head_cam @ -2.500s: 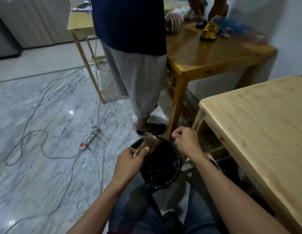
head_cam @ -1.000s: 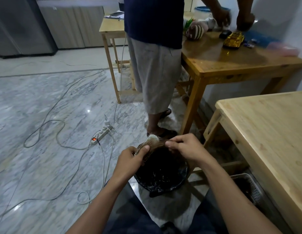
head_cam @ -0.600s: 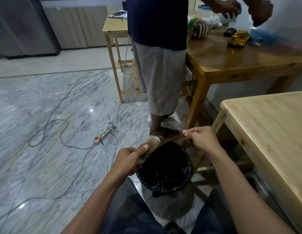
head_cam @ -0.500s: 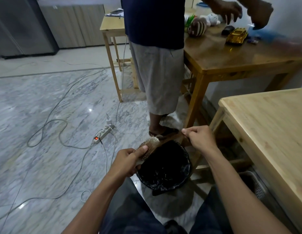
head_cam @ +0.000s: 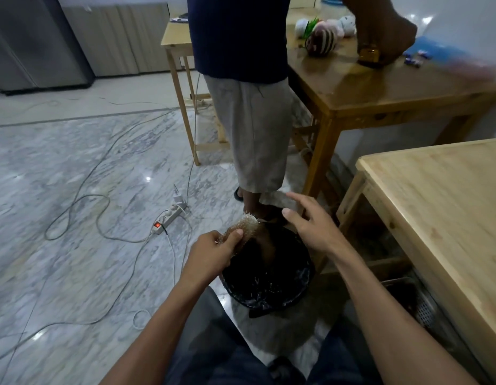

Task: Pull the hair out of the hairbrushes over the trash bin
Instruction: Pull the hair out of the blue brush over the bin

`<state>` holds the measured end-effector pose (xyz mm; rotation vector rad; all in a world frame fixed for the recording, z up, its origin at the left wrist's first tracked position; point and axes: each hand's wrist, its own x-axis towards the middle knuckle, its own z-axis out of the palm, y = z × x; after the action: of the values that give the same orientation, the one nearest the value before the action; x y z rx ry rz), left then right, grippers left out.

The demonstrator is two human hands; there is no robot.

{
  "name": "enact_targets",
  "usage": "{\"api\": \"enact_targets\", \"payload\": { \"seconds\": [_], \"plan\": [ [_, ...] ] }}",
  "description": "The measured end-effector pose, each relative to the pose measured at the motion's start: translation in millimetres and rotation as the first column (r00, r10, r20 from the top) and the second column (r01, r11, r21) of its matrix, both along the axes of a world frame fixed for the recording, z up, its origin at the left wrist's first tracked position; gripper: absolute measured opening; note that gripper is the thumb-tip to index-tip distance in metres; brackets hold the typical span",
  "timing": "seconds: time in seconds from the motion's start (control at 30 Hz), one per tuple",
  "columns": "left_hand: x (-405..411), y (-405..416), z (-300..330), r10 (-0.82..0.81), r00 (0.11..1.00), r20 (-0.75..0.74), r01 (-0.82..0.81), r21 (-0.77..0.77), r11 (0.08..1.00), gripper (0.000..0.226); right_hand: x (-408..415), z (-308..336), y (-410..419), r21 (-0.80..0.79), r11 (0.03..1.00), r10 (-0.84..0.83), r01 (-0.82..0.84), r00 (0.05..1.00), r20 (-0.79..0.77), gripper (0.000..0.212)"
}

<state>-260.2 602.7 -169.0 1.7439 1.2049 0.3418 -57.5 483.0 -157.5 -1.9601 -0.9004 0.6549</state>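
Marble flooring [head_cam: 74, 168] runs across the room, with cables and a power strip [head_cam: 169, 216] lying on it to the left of my position; a second person [head_cam: 249, 107] stands at a dark wooden table [head_cam: 380, 90] ahead, and a pale wooden table [head_cam: 441, 207] sits at my right. Directly below me, between the knees, is the trash bin [head_cam: 302, 284], lined in black, and loose strands show against the liner near the bottom, which I take as hair already discarded. My left hand [head_cam: 210, 254] grips the hairbrush [head_cam: 242, 226] by its lower part, thumb laid along the bristle face, holding the head tilted over the bin's far left rim. A brownish tuft of hair [head_cam: 264, 243] hangs just beside the brush head, over the bin opening; whether it is attached to the bristles or falling free I cannot tell. My right hand [head_cam: 310, 226] is above the bin's far rim with fingers spread wide and holding nothing, close to the brush but apart from it. My assessment: one pull has been released and the task is partly done. The bristles look pale and largely bare at the tip, though the part under my thumb is hidden, so I cannot certify this brush as clean. No other hairbrush is visible, so I cannot judge how many are left.
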Motion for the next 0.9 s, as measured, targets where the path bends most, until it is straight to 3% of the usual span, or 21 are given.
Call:
{"api": "enact_targets", "payload": {
  "seconds": [0.17, 0.2, 0.27, 0.33, 0.5, 0.63, 0.77, 0.9],
  "plan": [
    [11, -1, 9, -0.032, 0.999, 0.022, 0.032, -0.021, 0.999, 0.053, -15, -4, 5, -0.043, 0.972, 0.194, -0.23, 0.895, -0.4, 0.077],
    [11, 0, 10, -0.04, 0.999, 0.02, 0.04, -0.025, 0.999, 0.054, -17, -7, 5, -0.034, 0.968, 0.211, -0.248, 0.882, -0.421, 0.067],
    [8, 0, 13, -0.051, 0.999, 0.009, 0.051, -0.03, 0.998, 0.052, -19, -14, 4, 0.02, 0.97, 0.229, -0.24, 0.894, -0.385, 0.025],
    [3, 3, 14, -0.047, 0.998, 0.033, 0.049, -0.067, 0.997, 0.051, -15, -17, 1, 0.063, 0.981, 0.193, -0.182, 0.926, -0.324, 0.011],
    [-6, 6, 12, 0.021, 0.988, 0.15, 0.019, -0.264, 0.964, 0.049, -8, -17, 2, 0.048, 0.998, 0.039, -0.026, 0.953, -0.3, 0.007],
    [-11, 8, 11, 0.04, 0.982, 0.185, 0.015, -0.285, 0.958, 0.048, 3, -17, 10, 0.008, 0.989, -0.14, 0.149, 0.947, -0.288, 0.015],
    [-16, 13, 10, 0.054, 0.976, 0.209, -0.001, -0.248, 0.969, 0.054, 9, -21, 16, -0.039, 0.935, -0.336, 0.353, 0.845, -0.417, 0.025],
    [-16, 11, 7, 0.07, 0.975, 0.21, -0.021, -0.226, 0.974, 0.047, 5, -16, 26, -0.111, 0.856, -0.49, 0.505, 0.724, -0.485, 0.021]
  ]
}}
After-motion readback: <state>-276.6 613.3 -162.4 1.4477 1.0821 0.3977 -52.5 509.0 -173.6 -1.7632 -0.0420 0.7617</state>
